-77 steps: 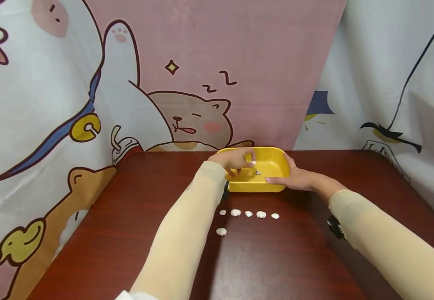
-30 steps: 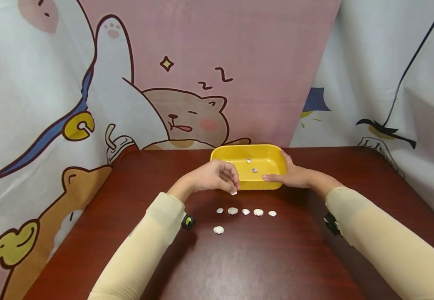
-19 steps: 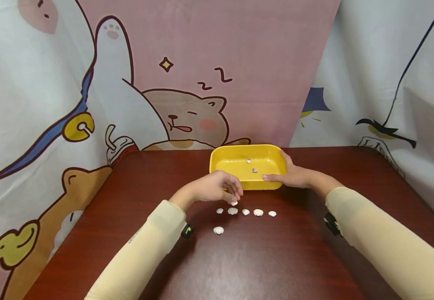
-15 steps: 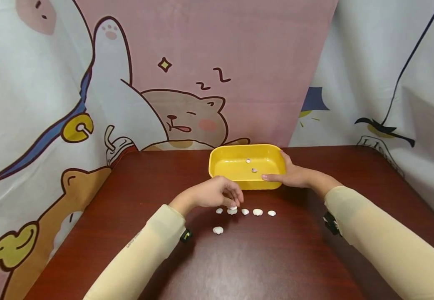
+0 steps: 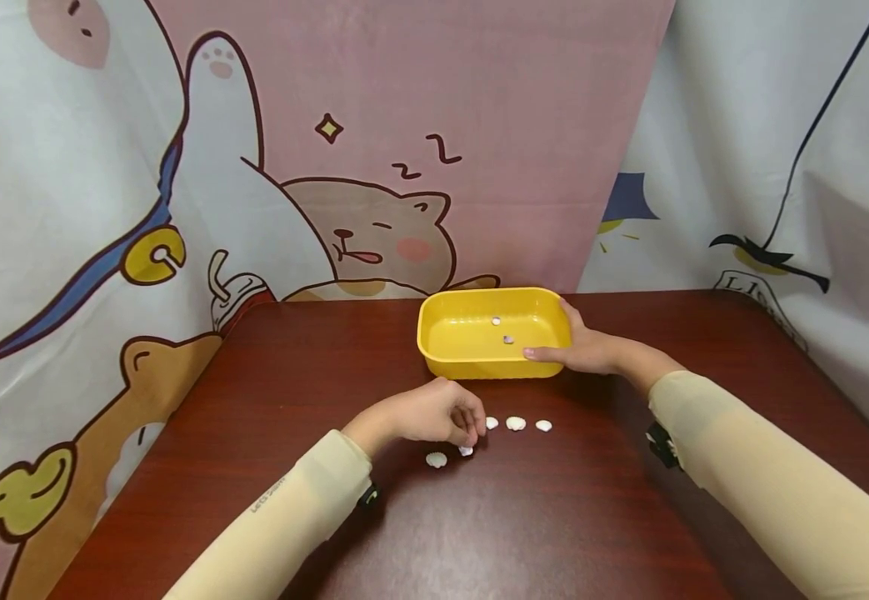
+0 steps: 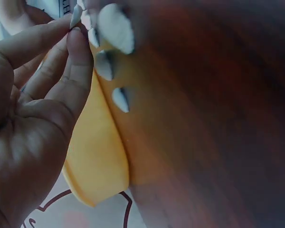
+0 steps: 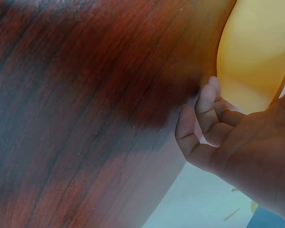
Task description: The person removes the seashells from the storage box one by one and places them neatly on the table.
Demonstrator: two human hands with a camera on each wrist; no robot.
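Between thumb and fingertips, my left hand [image 5: 434,413] pinches a small white seashell [image 5: 466,451] at the tabletop; in the left wrist view the pinched seashell [image 6: 76,17] is edge-on. Just left of it lies a ribbed seashell [image 5: 436,459]. Behind is a row of seashells, of which a larger seashell [image 5: 516,424] and two small ones show; my left hand covers the row's left part. My right hand [image 5: 591,347] grips the right end of a yellow plastic basin [image 5: 479,367], thumb over the front rim. Inside the basin are a pale shell [image 5: 496,321] and a purplish shell [image 5: 508,339].
A dark reddish wooden table [image 5: 569,517] bears everything. Behind it hangs a cloth [image 5: 539,150] printed with cartoon animals, close to the basin's far side.
My left hand came out of the basin with a seashell, then moved toward me over the row and down beside the lone front seashell. The right hand has stayed on the basin.
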